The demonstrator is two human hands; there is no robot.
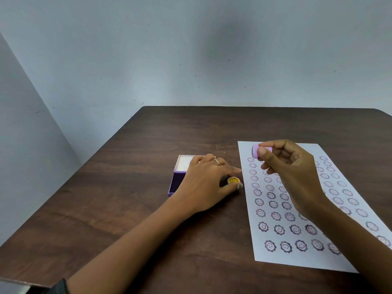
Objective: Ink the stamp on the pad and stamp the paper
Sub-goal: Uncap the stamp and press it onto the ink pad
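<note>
The right hand [290, 172] held a small lilac stamp [257, 151] pinched between thumb and fingertips, raised above the far left corner of the white paper [301, 259], which lay on the dark wooden table [148, 209] covered in rows of purple smiling-flower prints. The left hand [205, 181] rested palm down beside the paper's left edge, fingers loosely spread over a purple ink pad box [177, 181], with a small yellow smiley-faced cap [233, 180] between its fingers.

Dark wooden table [131, 209] carries stamped paper [275, 254], purple ink pad [177, 181] and small round cap [233, 180]
</note>
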